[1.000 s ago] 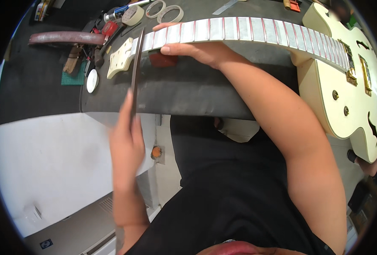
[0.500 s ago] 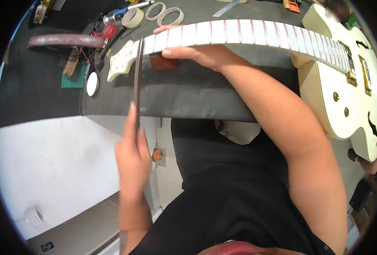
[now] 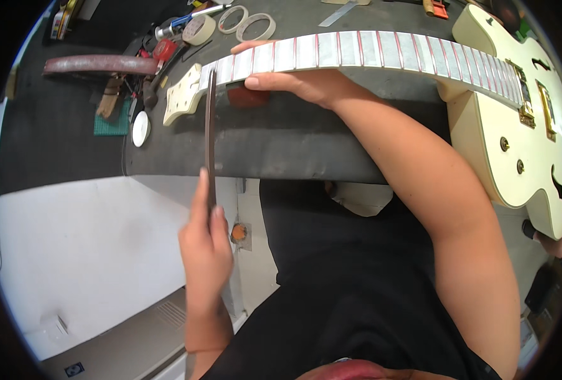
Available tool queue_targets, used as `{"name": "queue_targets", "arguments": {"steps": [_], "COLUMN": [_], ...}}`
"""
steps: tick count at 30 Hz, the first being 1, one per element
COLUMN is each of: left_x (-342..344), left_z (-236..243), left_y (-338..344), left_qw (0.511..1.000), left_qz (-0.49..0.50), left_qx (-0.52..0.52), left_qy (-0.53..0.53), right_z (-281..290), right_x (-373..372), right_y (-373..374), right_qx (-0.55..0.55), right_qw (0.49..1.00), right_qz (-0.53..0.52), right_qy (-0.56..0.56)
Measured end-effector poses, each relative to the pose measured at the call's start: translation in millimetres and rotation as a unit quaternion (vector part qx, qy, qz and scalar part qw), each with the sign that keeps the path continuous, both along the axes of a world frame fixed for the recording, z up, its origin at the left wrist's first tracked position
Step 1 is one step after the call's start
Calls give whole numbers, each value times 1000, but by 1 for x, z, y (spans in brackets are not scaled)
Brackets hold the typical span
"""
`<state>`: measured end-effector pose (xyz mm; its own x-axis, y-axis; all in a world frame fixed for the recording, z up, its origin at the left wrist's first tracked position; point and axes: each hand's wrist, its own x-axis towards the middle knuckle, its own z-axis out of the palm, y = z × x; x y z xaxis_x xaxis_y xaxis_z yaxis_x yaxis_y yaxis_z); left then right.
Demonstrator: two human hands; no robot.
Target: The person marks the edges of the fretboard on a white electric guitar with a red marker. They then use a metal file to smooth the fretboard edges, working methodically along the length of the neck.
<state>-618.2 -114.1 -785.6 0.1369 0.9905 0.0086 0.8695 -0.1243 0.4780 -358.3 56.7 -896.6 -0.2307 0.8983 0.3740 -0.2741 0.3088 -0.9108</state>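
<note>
Head view shows your left hand (image 3: 206, 244) at lower centre-left, fingers closed around the near end of a long thin file (image 3: 210, 136) that runs up the frame to the guitar neck (image 3: 357, 56) close to the cream headstock (image 3: 183, 101). Your right hand (image 3: 297, 81) at upper centre grips the taped neck, thumb on the near edge, fingers curled over the far side. The cream guitar body (image 3: 522, 145) lies at the right edge, on the dark bench mat (image 3: 281, 149).

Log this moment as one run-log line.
left hand: grips long narrow file, tip at nut end of neck | right hand: clasps cream guitar neck | guitar lies on dark bench mat
</note>
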Motion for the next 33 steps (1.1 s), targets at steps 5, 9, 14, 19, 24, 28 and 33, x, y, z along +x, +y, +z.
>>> {"name": "queue_targets", "arguments": {"steps": [5, 9, 14, 19, 24, 28, 33], "left_x": [32, 56, -7, 23, 51, -7, 12], "left_z": [22, 34, -7, 7, 27, -5, 8], "left_y": [73, 131, 1, 52, 110, 10, 32], "left_qw": [997, 989, 991, 989, 990, 984, 978], "left_qz": [0, 13, 4, 0, -6, 6, 32], "left_qx": [-43, -92, -32, -40, -75, -60, -76], "left_qy": [-57, -114, -127, -146, -122, -169, -189], "right_z": [-3, 12, 2, -3, 6, -1, 5], "right_x": [-1, 6, 1, -3, 5, 2, -1], "right_y": [0, -7, -3, -4, -5, -1, -6], "right_qx": [-15, -20, -6, -17, -10, -9, -9], "right_qw": [998, 1000, 999, 999, 1000, 999, 1000], "right_qz": [26, 10, 16, 15, -1, 11, 8], "right_qy": [47, -7, 36, 22, -2, 35, 17]}}
